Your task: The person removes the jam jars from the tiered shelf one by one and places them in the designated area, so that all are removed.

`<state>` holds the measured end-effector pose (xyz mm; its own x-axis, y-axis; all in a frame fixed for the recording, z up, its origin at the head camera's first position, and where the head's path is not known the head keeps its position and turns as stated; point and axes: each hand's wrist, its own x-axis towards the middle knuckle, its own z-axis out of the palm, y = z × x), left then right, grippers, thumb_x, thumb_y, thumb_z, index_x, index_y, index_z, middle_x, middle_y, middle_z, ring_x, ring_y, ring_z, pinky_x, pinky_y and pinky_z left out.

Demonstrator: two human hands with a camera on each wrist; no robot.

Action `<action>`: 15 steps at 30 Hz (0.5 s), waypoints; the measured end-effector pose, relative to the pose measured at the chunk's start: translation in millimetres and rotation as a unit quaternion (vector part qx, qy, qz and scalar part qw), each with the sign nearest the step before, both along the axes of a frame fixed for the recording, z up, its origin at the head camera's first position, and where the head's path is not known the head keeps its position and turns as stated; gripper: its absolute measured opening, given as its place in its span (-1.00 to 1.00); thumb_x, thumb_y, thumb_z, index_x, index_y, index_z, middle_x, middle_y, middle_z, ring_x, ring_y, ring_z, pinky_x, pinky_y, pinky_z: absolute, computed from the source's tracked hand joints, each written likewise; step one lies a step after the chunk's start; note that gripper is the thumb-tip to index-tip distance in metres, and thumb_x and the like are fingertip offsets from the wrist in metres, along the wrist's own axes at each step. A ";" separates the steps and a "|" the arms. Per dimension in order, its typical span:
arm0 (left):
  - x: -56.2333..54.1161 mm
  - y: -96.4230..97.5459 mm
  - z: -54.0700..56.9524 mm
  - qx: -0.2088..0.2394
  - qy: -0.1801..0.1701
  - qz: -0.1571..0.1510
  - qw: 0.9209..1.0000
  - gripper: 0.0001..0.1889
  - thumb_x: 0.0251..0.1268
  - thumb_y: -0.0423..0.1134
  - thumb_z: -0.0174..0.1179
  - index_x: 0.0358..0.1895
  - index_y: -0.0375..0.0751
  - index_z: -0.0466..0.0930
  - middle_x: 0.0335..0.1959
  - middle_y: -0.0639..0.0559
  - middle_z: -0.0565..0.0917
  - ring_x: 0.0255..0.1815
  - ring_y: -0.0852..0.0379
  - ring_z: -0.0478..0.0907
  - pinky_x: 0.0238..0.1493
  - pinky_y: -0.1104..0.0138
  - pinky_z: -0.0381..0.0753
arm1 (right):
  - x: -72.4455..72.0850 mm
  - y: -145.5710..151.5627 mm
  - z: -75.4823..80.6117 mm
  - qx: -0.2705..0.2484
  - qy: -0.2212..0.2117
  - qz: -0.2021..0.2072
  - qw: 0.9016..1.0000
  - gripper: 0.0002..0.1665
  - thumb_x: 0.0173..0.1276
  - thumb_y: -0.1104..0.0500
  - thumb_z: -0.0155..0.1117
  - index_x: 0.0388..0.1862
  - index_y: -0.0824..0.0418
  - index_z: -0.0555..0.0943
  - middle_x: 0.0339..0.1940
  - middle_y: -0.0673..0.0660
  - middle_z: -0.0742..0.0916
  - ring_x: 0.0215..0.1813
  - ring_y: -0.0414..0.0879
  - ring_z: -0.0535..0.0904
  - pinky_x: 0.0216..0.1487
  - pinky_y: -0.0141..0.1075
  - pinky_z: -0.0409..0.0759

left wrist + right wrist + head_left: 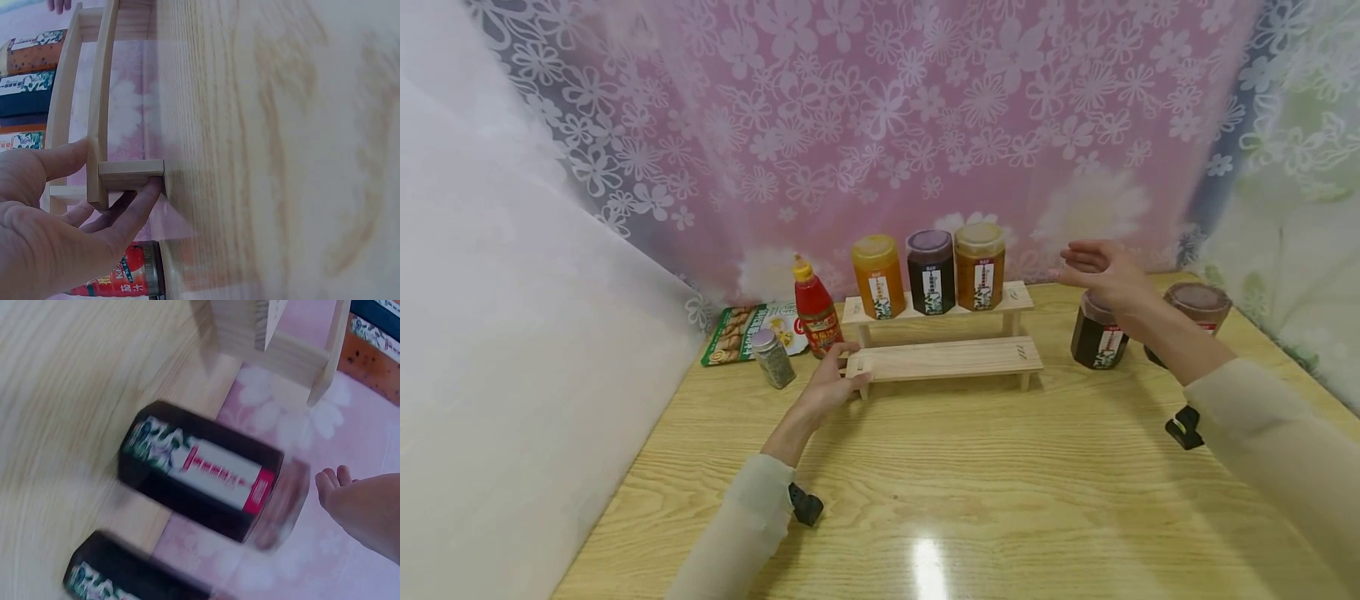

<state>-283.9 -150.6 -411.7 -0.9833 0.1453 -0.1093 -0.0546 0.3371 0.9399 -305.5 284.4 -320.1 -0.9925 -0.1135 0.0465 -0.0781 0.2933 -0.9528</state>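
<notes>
My left hand [830, 382] grips the left end of the lower tier of a two-step wooden rack [947, 360]. In the left wrist view its thumb lies on the board's top [99, 125] and the fingers reach beneath, round the leg. On the upper tier stand three jars: an orange one [880, 279], a dark purple one [932, 275] and an amber one [980, 268]. My right hand [1101, 268] hovers above a dark jar [1099, 333] at the rack's right, with nothing in its loosely bent fingers. Another dark jar [1199, 307] stands partly behind the right forearm.
Left of the rack are a red ketchup bottle [817, 312] with a yellow cap, a small spice jar [773, 358] and a green snack packet [737, 335]. A floral curtain [880, 142] hangs behind the table [970, 483]; a white wall [535, 292] borders the left side.
</notes>
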 end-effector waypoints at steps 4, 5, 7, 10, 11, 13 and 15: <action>0.2 -0.6 0.2 0.001 0.002 0.002 1.000 -0.41 0.51 -0.31 0.26 0.51 -0.11 0.27 0.46 -0.36 0.34 0.37 -0.28 0.45 0.20 -0.04 0.63 | -7.2 -18.7 0.3 -0.027 0.008 0.019 0.999 0.03 0.56 0.00 0.31 0.73 0.16 -0.08 0.70 0.26 0.17 0.68 0.14 0.07 0.63 -0.01 0.10; 0.2 -0.7 0.4 0.000 0.004 0.003 1.000 -0.40 0.51 -0.31 0.27 0.51 -0.11 0.27 0.46 -0.36 0.34 0.36 -0.28 0.45 0.20 -0.04 0.63 | -9.1 -23.3 0.1 -0.033 0.008 0.022 0.999 0.03 0.55 0.01 0.32 0.73 0.17 -0.07 0.70 0.26 0.18 0.68 0.15 0.07 0.65 0.04 0.04; 0.3 -1.0 0.3 0.003 0.003 0.002 1.000 -0.40 0.51 -0.31 0.27 0.52 -0.12 0.27 0.45 -0.36 0.35 0.35 -0.28 0.46 0.20 -0.04 0.63 | -13.1 -32.8 -0.6 -0.042 0.007 0.027 0.999 0.05 0.52 0.03 0.37 0.73 0.15 -0.05 0.69 0.24 0.20 0.68 0.15 0.08 0.65 0.06 0.03; 0.2 -1.7 -0.5 0.010 0.001 0.000 1.000 -0.39 0.51 -0.30 0.27 0.52 -0.12 0.26 0.43 -0.36 0.36 0.34 -0.27 0.48 0.19 -0.03 0.64 | -18.7 -45.6 -2.1 -0.047 0.003 0.033 0.998 0.06 0.50 0.05 0.39 0.73 0.15 -0.05 0.69 0.23 0.22 0.67 0.15 0.11 0.64 0.07 0.05; 0.0 -1.9 -1.1 0.014 0.000 -0.001 1.000 -0.39 0.51 -0.31 0.27 0.53 -0.12 0.25 0.43 -0.36 0.37 0.33 -0.26 0.49 0.19 -0.03 0.64 | -20.4 -49.7 -2.5 -0.049 0.002 0.037 0.998 0.06 0.50 0.07 0.38 0.73 0.15 -0.05 0.69 0.25 0.21 0.67 0.16 0.10 0.64 0.08 0.05; -0.4 -2.3 -2.2 0.021 -0.003 -0.003 1.000 -0.38 0.51 -0.31 0.27 0.53 -0.13 0.26 0.43 -0.36 0.38 0.33 -0.26 0.49 0.18 -0.02 0.65 | -23.5 -57.9 -3.6 -0.053 0.001 0.042 0.998 0.06 0.50 0.11 0.38 0.73 0.17 -0.05 0.69 0.27 0.21 0.67 0.17 0.11 0.64 0.07 0.07; -1.1 -2.6 -3.4 0.027 -0.005 -0.003 1.000 -0.38 0.50 -0.31 0.28 0.52 -0.12 0.26 0.43 -0.35 0.38 0.33 -0.25 0.49 0.18 -0.02 0.65 | -26.0 -66.3 -4.2 -0.060 0.001 0.047 0.997 0.07 0.48 0.14 0.39 0.73 0.20 -0.05 0.68 0.29 0.20 0.66 0.19 0.12 0.64 0.08 0.07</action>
